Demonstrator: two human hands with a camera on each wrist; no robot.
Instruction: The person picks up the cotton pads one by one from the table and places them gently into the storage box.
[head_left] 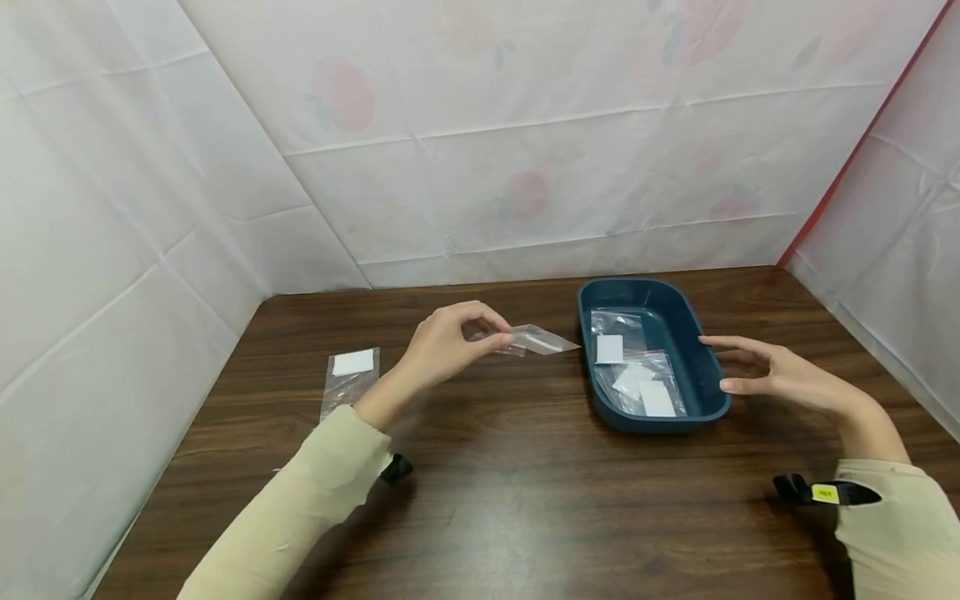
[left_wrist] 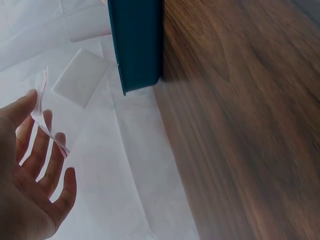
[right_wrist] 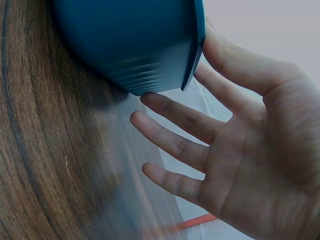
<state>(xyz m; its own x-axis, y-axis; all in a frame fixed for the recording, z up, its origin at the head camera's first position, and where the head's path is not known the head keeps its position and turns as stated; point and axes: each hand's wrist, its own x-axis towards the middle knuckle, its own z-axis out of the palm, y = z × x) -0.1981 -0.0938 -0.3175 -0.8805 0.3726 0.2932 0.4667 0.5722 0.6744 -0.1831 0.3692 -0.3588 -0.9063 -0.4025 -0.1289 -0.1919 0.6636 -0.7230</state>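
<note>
My left hand (head_left: 453,342) pinches a clear zip bag (head_left: 542,340) by its top edge, thumb against fingers, a short way left of a dark blue bin (head_left: 588,292). In the left wrist view the bag's opening strip (left_wrist: 42,122) runs between the fingers, and a white square piece (left_wrist: 81,77) shows in its lower part. My right hand (head_left: 795,375) is at the bin's right side with loosely extended fingers; thumb and fingertips touch the rim and outer wall. Inside the bin lie several clear bags with white pieces (head_left: 657,398).
Another clear bag (head_left: 348,392) with a white piece lies flat on the brown wooden table (head_left: 495,517), left of my left forearm. White patterned sheets (head_left: 480,183) hang behind and beside the table. A black wrist strap (head_left: 855,493) is on my right sleeve.
</note>
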